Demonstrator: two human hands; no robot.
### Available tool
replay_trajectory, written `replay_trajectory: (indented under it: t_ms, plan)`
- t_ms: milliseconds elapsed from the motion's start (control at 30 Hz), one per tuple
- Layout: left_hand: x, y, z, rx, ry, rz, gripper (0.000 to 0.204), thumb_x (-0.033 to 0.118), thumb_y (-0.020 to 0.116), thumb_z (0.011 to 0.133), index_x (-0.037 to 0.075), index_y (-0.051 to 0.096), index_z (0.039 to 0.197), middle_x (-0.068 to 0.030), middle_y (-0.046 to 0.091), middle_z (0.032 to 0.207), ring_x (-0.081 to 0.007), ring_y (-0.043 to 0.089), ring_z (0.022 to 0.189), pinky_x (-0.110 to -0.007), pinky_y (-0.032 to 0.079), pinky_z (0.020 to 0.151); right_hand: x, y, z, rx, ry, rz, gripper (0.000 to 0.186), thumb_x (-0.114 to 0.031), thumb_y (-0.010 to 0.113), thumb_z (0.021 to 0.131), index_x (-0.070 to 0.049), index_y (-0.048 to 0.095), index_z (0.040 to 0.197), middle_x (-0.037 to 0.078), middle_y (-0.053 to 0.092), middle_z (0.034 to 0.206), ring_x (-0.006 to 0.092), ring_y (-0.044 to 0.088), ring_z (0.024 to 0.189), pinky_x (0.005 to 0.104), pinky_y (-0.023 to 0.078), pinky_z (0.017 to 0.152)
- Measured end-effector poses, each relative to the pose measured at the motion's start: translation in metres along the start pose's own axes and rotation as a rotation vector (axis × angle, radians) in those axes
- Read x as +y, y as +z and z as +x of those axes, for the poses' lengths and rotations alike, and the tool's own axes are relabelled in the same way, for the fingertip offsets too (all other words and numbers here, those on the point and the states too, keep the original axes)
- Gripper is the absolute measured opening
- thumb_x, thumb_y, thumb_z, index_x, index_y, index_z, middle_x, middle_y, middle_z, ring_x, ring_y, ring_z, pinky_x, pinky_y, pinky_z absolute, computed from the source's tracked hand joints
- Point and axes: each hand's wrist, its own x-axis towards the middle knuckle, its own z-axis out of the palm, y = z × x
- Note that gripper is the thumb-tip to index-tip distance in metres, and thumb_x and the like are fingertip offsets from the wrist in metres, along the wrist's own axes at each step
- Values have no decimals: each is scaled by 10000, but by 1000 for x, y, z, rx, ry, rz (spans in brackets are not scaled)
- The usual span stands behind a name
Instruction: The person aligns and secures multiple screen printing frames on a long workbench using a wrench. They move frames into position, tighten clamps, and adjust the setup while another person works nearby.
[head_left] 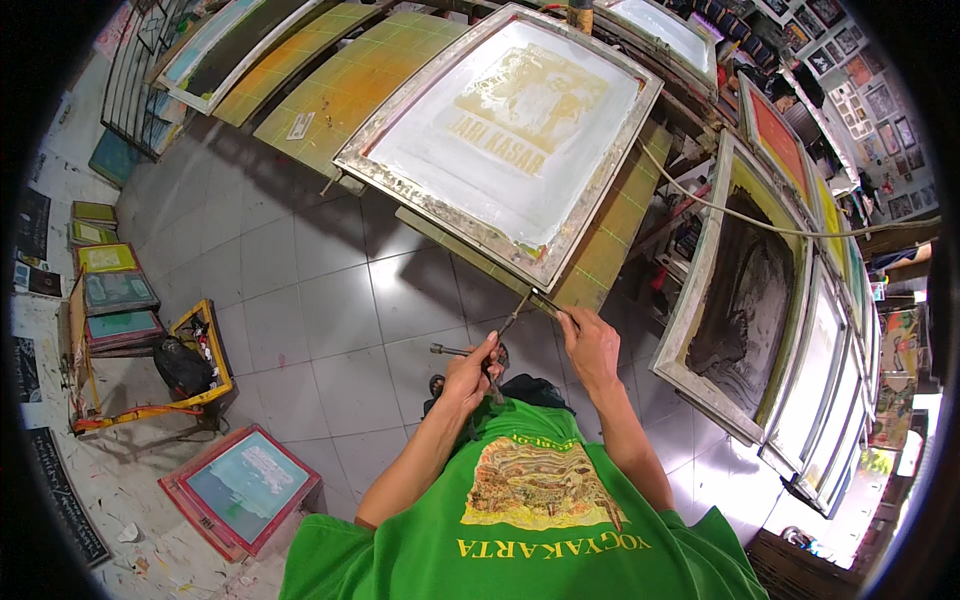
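Note:
My left hand is wrapped round a metal socket wrench with thin arms; one arm sticks out to the left, and another thin shaft points up toward the near corner of a silk-screen frame. The frame has pale mesh with a yellowish stencil and lies over a board of the printing press. My right hand is closed, thumb and fingers pinched at the end of a short dark rod by that same corner. Where the shaft and rod meet the corner is too small to make out.
More printing boards stretch to the far left. Upright screen frames stand close on my right, with a cord hanging across. Floor at left holds a yellow-framed stand with a black bag and a red-framed screen.

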Motion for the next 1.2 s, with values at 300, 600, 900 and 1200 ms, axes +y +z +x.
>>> replay_trajectory:
  t_ms: [300, 600, 900, 1200]
  plan:
    - [3, 17, -18, 68, 40, 16, 216, 154, 794, 975, 9, 641, 929, -91, 700, 880, -103, 574, 639, -238, 451, 531, 2, 2, -1, -13, 13, 18, 201, -261, 710, 989, -78, 760, 1054, 144, 726, 924, 362, 714, 819, 438, 563, 711]
    - [-11, 14, -14, 119, 27, -19, 240, 184, 779, 989, 52, 580, 961, -92, 696, 914, -88, 547, 619, -235, 427, 532, 5, 1, 0, -75, -10, -71, 223, -293, 670, 1014, -77, 724, 1025, 175, 720, 880, 383, 712, 807, 462, 557, 693]
    - [-26, 29, -3, 201, 315, 151, 371, 270, 802, 973, 105, 470, 966, -20, 572, 800, -85, 474, 584, -237, 397, 521, -19, -16, 24, -219, -14, -244, 206, -284, 664, 1014, -82, 710, 1022, 195, 730, 846, 400, 714, 777, 489, 554, 687]
    - [-46, 7, 30, 351, 656, 515, 520, 402, 862, 905, 86, 451, 929, 30, 475, 766, -96, 447, 660, -293, 415, 608, -52, -26, 49, -449, -101, -411, 164, -198, 658, 961, -75, 759, 1000, 191, 735, 820, 384, 740, 783, 488, 585, 662]
